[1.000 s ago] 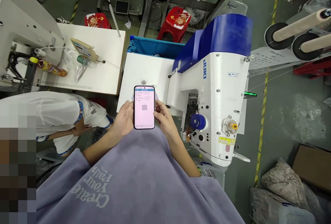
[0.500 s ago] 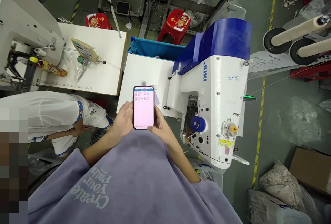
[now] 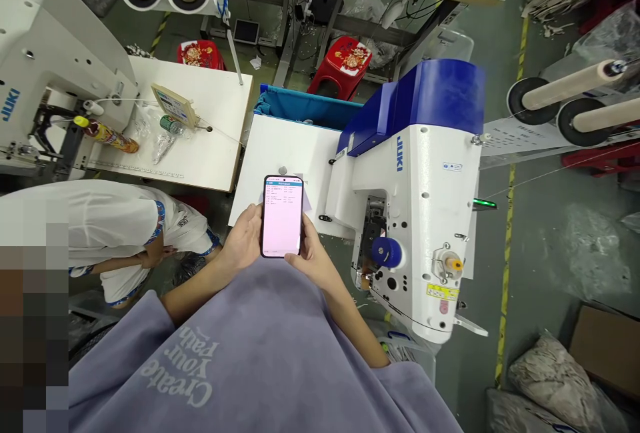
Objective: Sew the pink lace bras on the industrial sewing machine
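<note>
Phone [image 3: 283, 219] near white tabletop [image 3: 300, 146], green floor [image 3: 535, 226]

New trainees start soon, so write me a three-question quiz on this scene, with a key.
1. Open question: what do the left hand and the right hand hold between them?

2. True or false: the sewing machine on the right side of the picture is blue and white.

3. Multiple choice: what colour is the cap of the bottle on the left table?
A) Blue
B) Yellow
C) Red

Key: 1. A phone with its screen lit. 2. True. 3. B.
</note>
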{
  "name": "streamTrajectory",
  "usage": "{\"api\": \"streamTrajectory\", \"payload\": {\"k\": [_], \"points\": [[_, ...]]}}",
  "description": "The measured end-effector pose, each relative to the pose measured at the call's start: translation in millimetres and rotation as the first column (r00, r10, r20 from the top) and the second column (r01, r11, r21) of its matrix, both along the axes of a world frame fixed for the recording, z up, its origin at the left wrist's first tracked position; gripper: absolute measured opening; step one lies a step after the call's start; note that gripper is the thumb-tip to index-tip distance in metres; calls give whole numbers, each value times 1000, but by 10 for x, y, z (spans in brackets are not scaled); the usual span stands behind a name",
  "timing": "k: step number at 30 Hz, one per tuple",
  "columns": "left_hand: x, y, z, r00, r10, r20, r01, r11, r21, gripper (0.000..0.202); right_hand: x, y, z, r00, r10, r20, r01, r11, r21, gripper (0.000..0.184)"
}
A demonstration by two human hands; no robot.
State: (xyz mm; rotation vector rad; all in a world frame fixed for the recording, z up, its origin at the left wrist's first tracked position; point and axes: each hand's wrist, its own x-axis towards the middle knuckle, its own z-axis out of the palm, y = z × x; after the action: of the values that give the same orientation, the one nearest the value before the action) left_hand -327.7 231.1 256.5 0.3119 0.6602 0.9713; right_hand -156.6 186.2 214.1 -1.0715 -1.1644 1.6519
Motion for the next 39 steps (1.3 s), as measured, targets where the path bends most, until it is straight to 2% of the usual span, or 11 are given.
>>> {"api": "streamTrajectory", "payload": {"k": [10, 17, 25, 27, 29, 31, 32, 33, 35, 37, 39], "points": [[-83, 10, -8, 999, -4, -40, 6, 999, 42, 57, -68, 13, 32, 999, 8, 35, -8, 1000, 3, 97], [-149, 19, -35, 999, -28, -45, 31, 997, 71, 61, -116, 20, -32, 1000, 9, 20, -9, 1000, 5, 98], [-234, 64, -184, 999, -5, -40, 7, 999, 49, 56, -188, 91, -122, 999, 31, 9, -31, 999, -5, 100], [-272, 106, -273, 1000, 5, -27, -4, 1000, 16, 55, -186, 177, -277, 999, 31, -10, -31, 999, -27, 97], [-337, 178, -401, 999, 26, -24, -26, 999, -38, 56, -180, 321, -535, 1000, -26, 1, 26, 998, -62, 89], [-451, 294, -579, 998, 49, -41, -53, 994, -96, 56, -187, 518, -881, 986, -105, 130, 118, 989, -89, 82], [-530, 373, -689, 997, 57, -58, -64, 990, -122, 56, -199, 629, -1076, 954, -127, 273, 153, 985, -76, 81], [-627, 469, -812, 995, 63, -80, -74, 987, -145, 56, -219, 743, -1279, 887, -130, 444, 168, 985, -47, 82], [-864, 714, -1093, 986, 73, -148, -100, 977, -186, 56, -272, 955, -1686, 690, -110, 715, 147, 989, 10, 91], [-1139, 1033, -1400, 954, 87, -288, -151, 966, -208, 57, -328, 1108, -2062, 534, -57, 844, 47, 998, 38, 103], [-1416, 1412, -1701, 878, 103, -468, -214, 958, -190, 59, -364, 1170, -2376, 471, -4, 882, -68, 997, 40, 109]]}}
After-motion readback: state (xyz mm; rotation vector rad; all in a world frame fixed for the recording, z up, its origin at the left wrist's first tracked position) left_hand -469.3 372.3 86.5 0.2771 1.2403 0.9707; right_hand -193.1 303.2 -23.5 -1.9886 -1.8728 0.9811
